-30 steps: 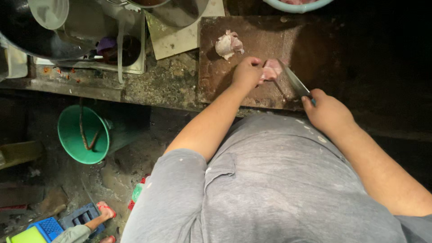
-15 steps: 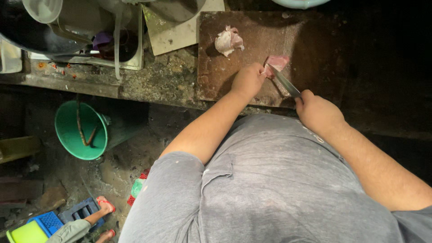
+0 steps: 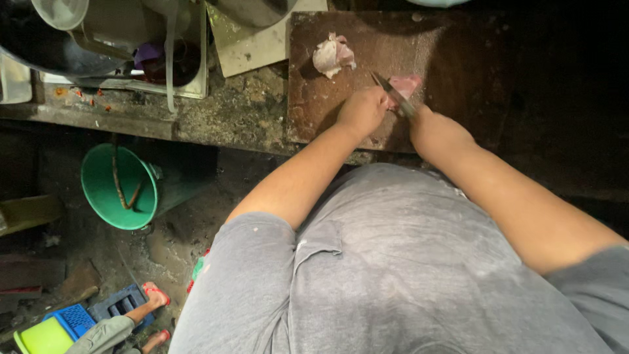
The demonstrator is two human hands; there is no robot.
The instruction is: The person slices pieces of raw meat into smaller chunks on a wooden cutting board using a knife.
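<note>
Left hand (image 3: 362, 110) grip pins pink meat (image 3: 406, 85); right hand (image 3: 432, 131) grip closed on knife (image 3: 392, 93).

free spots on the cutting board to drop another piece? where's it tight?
Bare wood lies on the cutting board left of and below the pale meat scrap, and right of the pink meat piece. Crowded where the left hand, knife and right hand meet.
</note>
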